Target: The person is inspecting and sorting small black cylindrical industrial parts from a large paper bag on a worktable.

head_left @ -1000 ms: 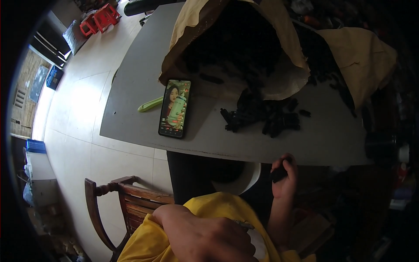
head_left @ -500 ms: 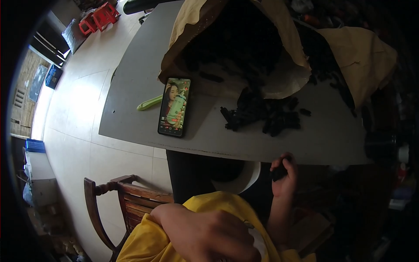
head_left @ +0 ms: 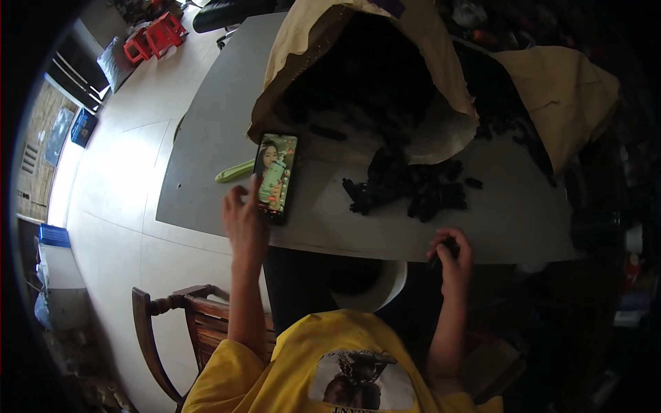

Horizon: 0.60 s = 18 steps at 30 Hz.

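Observation:
A smartphone [head_left: 277, 172] with a lit screen lies on the grey table [head_left: 206, 103]. My left hand [head_left: 246, 224] is at its lower left, index finger stretched onto or just over the screen and the other fingers loosely bent, holding nothing. At the table's front edge, my right hand [head_left: 453, 260] closes round a small black piece, mostly hidden by the fingers. Beyond that hand lies a loose heap of small black pieces [head_left: 438, 196], too dark to name. They spill from the mouth of a large brown paper sack [head_left: 451, 144].
A light green long-handled tool [head_left: 235, 171] lies left of the phone. Another brown paper sack [head_left: 561, 96] rests at the far right. A white tub [head_left: 392, 286] stands below the table edge, a wooden chair [head_left: 206, 313] at lower left, and red stools [head_left: 164, 33] farther off.
My left hand has moved from in front of my chest out to the phone, its index finger now stretched out. My right hand stays near the table edge, still holding the black piece.

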Each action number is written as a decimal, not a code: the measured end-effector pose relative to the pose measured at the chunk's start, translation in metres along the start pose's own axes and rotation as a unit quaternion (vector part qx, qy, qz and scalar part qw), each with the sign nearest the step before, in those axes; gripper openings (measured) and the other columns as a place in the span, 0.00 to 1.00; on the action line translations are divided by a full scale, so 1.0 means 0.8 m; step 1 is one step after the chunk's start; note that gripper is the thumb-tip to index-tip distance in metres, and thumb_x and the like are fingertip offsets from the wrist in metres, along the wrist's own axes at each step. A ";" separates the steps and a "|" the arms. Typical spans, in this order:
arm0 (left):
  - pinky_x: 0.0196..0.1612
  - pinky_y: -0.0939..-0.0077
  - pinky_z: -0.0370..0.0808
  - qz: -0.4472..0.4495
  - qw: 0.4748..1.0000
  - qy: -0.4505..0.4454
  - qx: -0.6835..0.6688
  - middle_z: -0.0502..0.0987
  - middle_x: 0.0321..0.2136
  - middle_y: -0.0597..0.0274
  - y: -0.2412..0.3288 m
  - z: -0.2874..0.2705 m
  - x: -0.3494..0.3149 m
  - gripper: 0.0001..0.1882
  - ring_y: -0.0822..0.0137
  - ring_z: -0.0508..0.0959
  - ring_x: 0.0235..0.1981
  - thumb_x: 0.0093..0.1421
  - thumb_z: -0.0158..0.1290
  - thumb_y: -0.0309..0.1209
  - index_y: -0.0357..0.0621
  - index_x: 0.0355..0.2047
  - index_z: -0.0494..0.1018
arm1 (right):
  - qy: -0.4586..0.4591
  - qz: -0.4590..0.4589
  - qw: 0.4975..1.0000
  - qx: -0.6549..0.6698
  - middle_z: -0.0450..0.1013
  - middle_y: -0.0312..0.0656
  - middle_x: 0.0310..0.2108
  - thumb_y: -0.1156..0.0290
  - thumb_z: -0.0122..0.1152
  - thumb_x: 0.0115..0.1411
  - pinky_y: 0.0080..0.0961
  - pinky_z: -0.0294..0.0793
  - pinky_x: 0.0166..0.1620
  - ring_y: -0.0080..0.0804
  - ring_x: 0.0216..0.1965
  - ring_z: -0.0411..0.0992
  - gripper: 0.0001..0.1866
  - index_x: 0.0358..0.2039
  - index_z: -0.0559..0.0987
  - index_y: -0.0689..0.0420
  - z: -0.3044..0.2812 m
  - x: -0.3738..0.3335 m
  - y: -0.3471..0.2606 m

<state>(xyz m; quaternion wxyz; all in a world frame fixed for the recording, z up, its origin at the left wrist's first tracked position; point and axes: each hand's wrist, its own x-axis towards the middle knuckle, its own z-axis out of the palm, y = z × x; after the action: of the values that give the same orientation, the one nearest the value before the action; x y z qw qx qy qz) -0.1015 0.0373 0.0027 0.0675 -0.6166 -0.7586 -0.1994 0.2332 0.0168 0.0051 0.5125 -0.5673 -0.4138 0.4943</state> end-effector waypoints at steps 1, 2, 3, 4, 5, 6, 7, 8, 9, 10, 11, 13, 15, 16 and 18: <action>0.42 0.65 0.67 0.019 0.999 -0.012 -0.048 0.66 0.38 0.54 0.010 0.013 0.005 0.29 0.56 0.68 0.40 0.44 0.46 0.16 0.49 0.50 0.67 | -0.001 -0.003 1.000 -0.001 0.66 0.39 0.23 0.78 0.51 0.48 0.25 0.68 0.32 0.29 0.27 0.67 0.12 0.36 0.71 0.61 0.000 0.008 0.003; 0.41 0.65 0.68 0.039 0.994 -0.024 -0.095 0.66 0.38 0.55 0.027 0.024 0.008 0.29 0.56 0.68 0.40 0.45 0.46 0.17 0.50 0.50 0.67 | -0.016 -0.094 0.979 -0.180 0.67 0.39 0.23 0.79 0.51 0.49 0.25 0.68 0.33 0.29 0.28 0.68 0.12 0.37 0.72 0.60 -0.002 0.018 0.009; 0.40 0.65 0.69 0.077 0.986 -0.064 -0.129 0.66 0.38 0.55 0.050 0.018 0.008 0.27 0.56 0.68 0.40 0.46 0.46 0.18 0.49 0.49 0.67 | -0.033 -0.183 0.919 -0.348 0.68 0.39 0.24 0.79 0.51 0.50 0.26 0.69 0.35 0.30 0.29 0.69 0.13 0.38 0.73 0.59 -0.001 0.025 0.009; 0.39 0.66 0.69 0.112 0.975 -0.104 -0.162 0.66 0.37 0.55 0.072 0.017 0.005 0.26 0.57 0.68 0.40 0.46 0.46 0.19 0.49 0.49 0.67 | -0.039 -0.188 0.919 -0.344 0.68 0.39 0.24 0.79 0.51 0.50 0.26 0.69 0.35 0.30 0.29 0.69 0.13 0.38 0.73 0.59 0.008 0.028 0.012; 0.39 0.67 0.69 0.179 0.967 -0.097 -0.152 0.66 0.37 0.56 0.088 0.021 0.007 0.25 0.58 0.68 0.39 0.46 0.45 0.20 0.49 0.47 0.68 | -0.016 -0.175 0.904 -0.391 0.69 0.41 0.25 0.77 0.53 0.50 0.26 0.69 0.34 0.32 0.29 0.70 0.13 0.39 0.73 0.57 0.018 0.029 0.007; 0.38 0.69 0.68 0.244 0.955 -0.092 -0.139 0.66 0.37 0.57 0.099 0.030 0.009 0.23 0.59 0.68 0.39 0.47 0.45 0.21 0.49 0.46 0.69 | 0.007 -0.161 0.886 -0.435 0.70 0.42 0.26 0.75 0.54 0.51 0.26 0.69 0.34 0.33 0.29 0.71 0.13 0.39 0.73 0.56 0.026 0.030 0.005; 0.38 0.69 0.68 0.240 0.958 -0.086 -0.134 0.66 0.37 0.57 0.105 0.036 0.010 0.23 0.59 0.68 0.39 0.47 0.45 0.21 0.49 0.46 0.69 | 0.002 -0.167 0.886 -0.432 0.70 0.42 0.26 0.75 0.54 0.51 0.26 0.69 0.34 0.33 0.29 0.71 0.13 0.39 0.73 0.56 0.032 0.031 0.004; 0.39 0.68 0.67 0.241 0.955 -0.082 -0.153 0.66 0.37 0.58 0.113 0.042 0.012 0.21 0.59 0.68 0.38 0.46 0.46 0.22 0.49 0.44 0.70 | 0.014 -0.163 0.873 -0.459 0.71 0.43 0.27 0.75 0.55 0.51 0.29 0.70 0.34 0.37 0.30 0.71 0.12 0.38 0.73 0.56 0.035 0.033 0.003; 0.40 0.68 0.66 0.242 0.952 -0.077 -0.171 0.67 0.38 0.59 0.116 0.046 0.014 0.19 0.59 0.68 0.38 0.46 0.46 0.22 0.48 0.41 0.70 | 0.026 -0.158 0.860 -0.485 0.71 0.44 0.29 0.75 0.56 0.51 0.31 0.71 0.34 0.41 0.32 0.72 0.11 0.37 0.72 0.57 0.037 0.035 0.003; 0.40 0.68 0.66 0.239 0.953 -0.074 -0.170 0.67 0.38 0.59 0.116 0.047 0.015 0.19 0.59 0.68 0.38 0.46 0.46 0.22 0.48 0.41 0.70 | 0.024 -0.162 0.859 -0.484 0.71 0.44 0.29 0.75 0.56 0.51 0.31 0.71 0.34 0.41 0.32 0.72 0.11 0.37 0.72 0.57 0.039 0.036 0.001; 0.39 0.69 0.66 0.246 0.955 -0.060 -0.153 0.67 0.37 0.60 0.116 0.045 0.016 0.17 0.60 0.68 0.38 0.46 0.47 0.24 0.48 0.39 0.70 | 0.023 -0.138 0.849 -0.510 0.72 0.44 0.30 0.74 0.57 0.51 0.32 0.71 0.34 0.42 0.33 0.72 0.11 0.36 0.72 0.56 0.039 0.036 -0.002; 0.39 0.69 0.66 0.252 0.957 -0.044 -0.134 0.67 0.37 0.61 0.114 0.046 0.017 0.15 0.61 0.68 0.37 0.46 0.48 0.25 0.48 0.37 0.71 | 0.022 -0.116 0.837 -0.534 0.72 0.45 0.31 0.72 0.57 0.51 0.33 0.71 0.34 0.43 0.34 0.72 0.11 0.36 0.72 0.56 0.037 0.037 -0.002; 0.39 0.70 0.65 0.277 0.952 -0.025 -0.126 0.68 0.35 0.61 0.111 0.050 0.018 0.13 0.62 0.68 0.37 0.46 0.49 0.27 0.48 0.35 0.71 | 0.032 -0.147 0.819 -0.553 0.73 0.45 0.26 0.70 0.57 0.52 0.33 0.70 0.30 0.41 0.29 0.73 0.09 0.35 0.72 0.53 0.030 0.039 0.001; 0.39 0.70 0.65 0.276 0.953 -0.023 -0.125 0.68 0.35 0.61 0.108 0.049 0.016 0.13 0.62 0.68 0.37 0.46 0.49 0.27 0.48 0.35 0.71 | 0.031 -0.150 0.819 -0.552 0.73 0.45 0.26 0.70 0.57 0.52 0.33 0.70 0.30 0.41 0.29 0.73 0.09 0.35 0.72 0.53 0.029 0.039 -0.001; 0.39 0.70 0.66 0.288 0.946 -0.032 -0.146 0.68 0.33 0.61 0.104 0.047 0.014 0.11 0.62 0.69 0.36 0.45 0.50 0.28 0.47 0.33 0.71 | 0.024 -0.153 0.811 -0.563 0.72 0.45 0.25 0.73 0.57 0.52 0.33 0.69 0.30 0.41 0.26 0.72 0.09 0.35 0.72 0.55 0.025 0.037 -0.005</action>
<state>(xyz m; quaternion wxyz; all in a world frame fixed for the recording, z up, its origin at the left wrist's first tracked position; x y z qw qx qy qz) -0.0185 0.0753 -0.0090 0.0069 -0.8181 -0.5126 -0.2607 0.2189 0.0494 0.0052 0.1819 -0.6978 -0.6887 0.0757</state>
